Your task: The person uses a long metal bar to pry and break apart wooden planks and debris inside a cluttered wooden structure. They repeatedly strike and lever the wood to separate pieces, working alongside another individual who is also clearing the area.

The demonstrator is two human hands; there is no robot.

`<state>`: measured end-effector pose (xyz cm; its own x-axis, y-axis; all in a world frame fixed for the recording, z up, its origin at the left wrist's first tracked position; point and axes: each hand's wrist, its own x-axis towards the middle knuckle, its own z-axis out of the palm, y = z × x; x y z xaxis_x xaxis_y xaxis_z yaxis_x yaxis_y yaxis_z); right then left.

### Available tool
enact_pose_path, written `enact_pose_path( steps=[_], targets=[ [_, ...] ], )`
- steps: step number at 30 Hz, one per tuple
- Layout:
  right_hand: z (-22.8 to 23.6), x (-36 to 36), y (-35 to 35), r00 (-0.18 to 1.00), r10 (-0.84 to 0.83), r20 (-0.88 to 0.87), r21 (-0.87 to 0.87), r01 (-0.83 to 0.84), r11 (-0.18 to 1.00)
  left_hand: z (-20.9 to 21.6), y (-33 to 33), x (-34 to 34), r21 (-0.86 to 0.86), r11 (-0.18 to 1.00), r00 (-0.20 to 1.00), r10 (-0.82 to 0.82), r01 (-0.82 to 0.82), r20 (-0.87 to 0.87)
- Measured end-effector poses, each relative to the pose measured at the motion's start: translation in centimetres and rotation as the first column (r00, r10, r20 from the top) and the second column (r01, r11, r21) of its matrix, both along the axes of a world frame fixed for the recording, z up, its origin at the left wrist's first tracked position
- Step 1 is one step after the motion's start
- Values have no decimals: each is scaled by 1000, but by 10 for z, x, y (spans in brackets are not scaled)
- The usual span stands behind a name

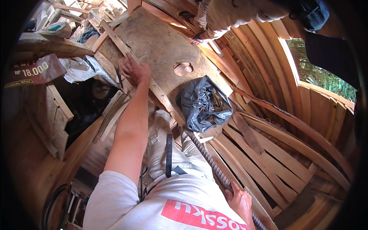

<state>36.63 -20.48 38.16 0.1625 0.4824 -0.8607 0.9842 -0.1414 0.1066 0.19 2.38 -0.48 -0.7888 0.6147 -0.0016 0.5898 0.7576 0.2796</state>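
Note:
My left hand (135, 71) reaches forward and rests on a long wooden batten (161, 94), its fingers bent but apart. The batten runs slantwise along the left edge of a worn plywood board (153, 38) with an oval hole. Low on the right, my right hand (240, 201) is closed round a thick, spirally ridged rope or rod (205, 154); which of the two I cannot tell. Part of it is hidden under the hand. A black plastic bag (195, 101) sits open on the board in front of me, with thin, dark, nail-like pieces inside.
Another person (226, 17) crouches at the far right, one hand near the board's edge. Curved hull-like planks (260, 50) rise on the right, around an opening onto greenery (326, 71). Gapped floor slats (264, 161) lie below. Scrap wood (69, 15) is piled far left.

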Motion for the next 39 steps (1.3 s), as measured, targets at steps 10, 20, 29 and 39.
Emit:
enact_pose_path(
  steps=[10, 20, 29, 39],
  targets=[
    [6, -9, 28, 997, 83, 4, 4, -83, 997, 1, -3, 0, 34, 999, 1000, -8, 8, 1],
    [-16, 4, -19, 992, -40, 120, 43, 35, 998, -7, -4, 0, -17, 1000, 998, -16, 17, 65],
    [-16, 15, -29, 987, -160, -1, 60, 159, 985, -4, -6, -6, -74, 997, 1000, 8, -8, -5],
    [-23, 24, -50, 969, -240, -59, 79, 245, 966, -11, -3, -3, 2, 1000, 998, -4, 4, -57]
  ],
)
